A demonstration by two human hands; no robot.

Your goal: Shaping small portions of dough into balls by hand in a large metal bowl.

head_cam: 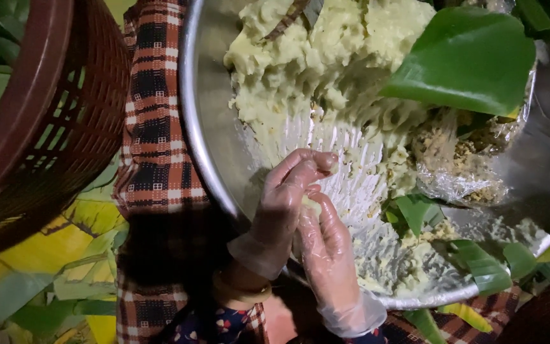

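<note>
Steel basin [205, 127] behind — gloved left hand [284, 204], right hand [326, 248] pressing yellow paste [311, 202].

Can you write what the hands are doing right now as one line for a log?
left gloved hand: cupping small pale yellow paste lump | right gloved hand: pressing same lump | under: large round steel bowl of pale mash

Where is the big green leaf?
In the head view, the big green leaf lies at the upper right, over the far rim of the metal bowl, beside the pale yellow mash and above crinkled clear plastic.
</note>
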